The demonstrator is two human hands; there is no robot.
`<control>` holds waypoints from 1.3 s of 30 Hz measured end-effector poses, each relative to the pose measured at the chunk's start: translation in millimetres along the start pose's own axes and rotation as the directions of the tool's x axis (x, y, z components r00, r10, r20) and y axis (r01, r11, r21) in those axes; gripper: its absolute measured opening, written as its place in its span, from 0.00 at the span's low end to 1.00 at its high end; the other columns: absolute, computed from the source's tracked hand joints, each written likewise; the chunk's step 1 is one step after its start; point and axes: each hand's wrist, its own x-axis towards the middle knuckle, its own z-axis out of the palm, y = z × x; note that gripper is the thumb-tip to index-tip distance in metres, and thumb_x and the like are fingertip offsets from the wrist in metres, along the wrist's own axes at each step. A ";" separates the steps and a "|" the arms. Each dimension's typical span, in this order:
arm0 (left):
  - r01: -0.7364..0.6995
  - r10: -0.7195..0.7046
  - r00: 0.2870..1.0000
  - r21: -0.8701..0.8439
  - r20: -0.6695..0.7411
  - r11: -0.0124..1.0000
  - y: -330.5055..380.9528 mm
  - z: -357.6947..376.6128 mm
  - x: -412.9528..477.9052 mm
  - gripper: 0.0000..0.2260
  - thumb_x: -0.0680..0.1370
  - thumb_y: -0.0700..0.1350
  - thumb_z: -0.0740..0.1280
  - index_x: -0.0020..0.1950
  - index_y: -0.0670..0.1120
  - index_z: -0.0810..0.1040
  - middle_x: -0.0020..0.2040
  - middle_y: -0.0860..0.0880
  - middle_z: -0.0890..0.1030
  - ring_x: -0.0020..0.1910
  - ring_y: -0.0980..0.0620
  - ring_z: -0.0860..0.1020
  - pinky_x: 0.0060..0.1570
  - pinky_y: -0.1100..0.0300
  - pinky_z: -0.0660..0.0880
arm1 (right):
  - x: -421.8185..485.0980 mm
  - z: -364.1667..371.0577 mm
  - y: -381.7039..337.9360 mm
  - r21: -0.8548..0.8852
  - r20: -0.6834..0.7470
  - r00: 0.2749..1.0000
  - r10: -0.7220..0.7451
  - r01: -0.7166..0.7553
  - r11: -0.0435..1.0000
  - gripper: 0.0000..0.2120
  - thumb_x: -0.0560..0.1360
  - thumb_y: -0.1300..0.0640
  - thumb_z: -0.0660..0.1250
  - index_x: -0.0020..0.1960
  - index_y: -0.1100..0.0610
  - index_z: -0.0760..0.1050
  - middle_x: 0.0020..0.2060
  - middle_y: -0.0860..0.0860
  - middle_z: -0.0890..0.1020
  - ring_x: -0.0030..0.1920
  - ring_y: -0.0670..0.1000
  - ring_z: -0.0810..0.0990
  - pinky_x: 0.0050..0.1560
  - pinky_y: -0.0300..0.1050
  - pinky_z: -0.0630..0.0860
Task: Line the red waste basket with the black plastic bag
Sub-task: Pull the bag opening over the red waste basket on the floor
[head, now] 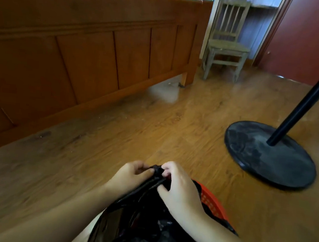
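Observation:
The black plastic bag (140, 226) fills the bottom middle of the view, glossy and crumpled. Under it on the right shows a strip of the red waste basket (212, 201), a mesh-walled plastic rim; the rest of the basket is hidden by the bag and my arms. My left hand (130, 173) and my right hand (177, 187) meet at the bag's far edge. Both pinch a bunched fold of the bag (157, 171) between thumb and fingers, held just above the basket's far rim.
A wooden bed frame (87, 55) runs along the left and back. A black fan stand with a round base (270, 155) and slanted pole sits on the wooden floor to the right. A small wooden chair (227, 43) stands at the back by a doorway.

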 end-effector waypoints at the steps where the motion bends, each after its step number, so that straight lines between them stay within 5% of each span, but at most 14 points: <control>1: -0.035 0.033 0.999 0.066 0.035 0.997 2.2 -3.7 0.4 0.05 0.76 0.51 0.64 0.40 0.53 0.74 0.35 0.56 0.77 0.31 0.65 0.74 0.28 0.75 0.67 | 5.9 -1.8 1.9 0.018 -0.011 1.000 0.026 -0.026 1.000 0.14 0.69 0.61 0.65 0.52 0.48 0.67 0.45 0.43 0.73 0.48 0.45 0.73 0.44 0.37 0.69; 8: -0.296 0.291 0.954 0.336 0.064 0.894 29.0 -33.9 -5.2 0.19 0.68 0.66 0.63 0.54 0.60 0.69 0.50 0.62 0.74 0.49 0.67 0.72 0.43 0.72 0.69 | 38.9 -28.6 18.3 0.108 -0.148 0.983 0.112 -0.097 0.989 0.11 0.70 0.64 0.64 0.46 0.50 0.69 0.38 0.42 0.75 0.41 0.44 0.75 0.38 0.36 0.69; 11: -0.247 0.211 0.968 0.367 0.135 0.897 35.5 -23.6 -9.3 0.29 0.63 0.70 0.65 0.59 0.56 0.69 0.54 0.58 0.75 0.51 0.61 0.74 0.49 0.64 0.73 | 39.7 -35.5 24.6 0.135 -0.161 0.977 0.139 -0.117 0.984 0.09 0.71 0.63 0.65 0.44 0.50 0.70 0.38 0.41 0.75 0.39 0.42 0.75 0.36 0.34 0.69; 15: -0.189 0.184 0.981 0.481 0.059 0.856 34.9 -0.4 -3.4 0.15 0.71 0.56 0.67 0.54 0.50 0.74 0.51 0.52 0.78 0.47 0.54 0.75 0.44 0.61 0.72 | 31.6 -33.9 24.1 0.219 -0.171 0.965 0.198 -0.159 0.963 0.08 0.70 0.56 0.68 0.45 0.49 0.70 0.40 0.42 0.75 0.41 0.46 0.76 0.40 0.39 0.72; 20: -0.069 0.097 0.991 0.268 -0.091 0.961 27.4 5.8 11.5 0.06 0.74 0.47 0.64 0.41 0.46 0.77 0.37 0.50 0.78 0.36 0.53 0.75 0.30 0.66 0.66 | 17.1 -18.5 22.2 0.005 -0.058 0.975 0.216 -0.216 0.976 0.29 0.63 0.42 0.70 0.58 0.49 0.63 0.47 0.42 0.68 0.51 0.45 0.69 0.48 0.38 0.67; 24: -0.038 0.052 0.996 0.196 -0.068 0.980 15.7 4.8 13.0 0.08 0.75 0.46 0.64 0.35 0.53 0.75 0.37 0.55 0.78 0.36 0.59 0.76 0.31 0.70 0.68 | 14.7 -17.7 34.7 -0.118 0.056 0.973 0.225 -0.217 0.969 0.13 0.70 0.54 0.66 0.52 0.51 0.68 0.48 0.45 0.70 0.47 0.47 0.71 0.44 0.39 0.69; 31: 0.070 -0.063 0.997 0.169 -0.044 0.983 -11.6 -17.0 11.0 0.06 0.75 0.46 0.67 0.37 0.51 0.78 0.39 0.53 0.81 0.40 0.56 0.78 0.37 0.67 0.72 | 14.9 -44.9 65.3 0.011 0.000 0.974 0.225 -0.224 0.974 0.11 0.70 0.63 0.66 0.35 0.48 0.73 0.36 0.46 0.78 0.36 0.45 0.76 0.34 0.34 0.71; 35: 0.113 -0.108 0.993 0.196 -0.037 0.974 -18.0 -20.8 13.1 0.07 0.74 0.48 0.67 0.46 0.46 0.79 0.44 0.49 0.81 0.45 0.50 0.79 0.45 0.57 0.75 | 19.3 -46.0 75.6 0.083 -0.015 0.960 0.281 -0.279 0.957 0.09 0.72 0.62 0.66 0.37 0.49 0.75 0.37 0.46 0.79 0.37 0.40 0.76 0.32 0.28 0.70; 39: -0.101 0.163 0.973 0.339 -0.160 0.935 -10.4 -15.8 6.3 0.15 0.72 0.50 0.70 0.56 0.50 0.71 0.47 0.54 0.74 0.47 0.56 0.73 0.46 0.66 0.68 | 23.8 -43.3 80.1 0.173 -0.066 0.944 0.323 -0.308 0.936 0.09 0.73 0.60 0.66 0.38 0.48 0.74 0.39 0.45 0.79 0.39 0.38 0.75 0.31 0.24 0.68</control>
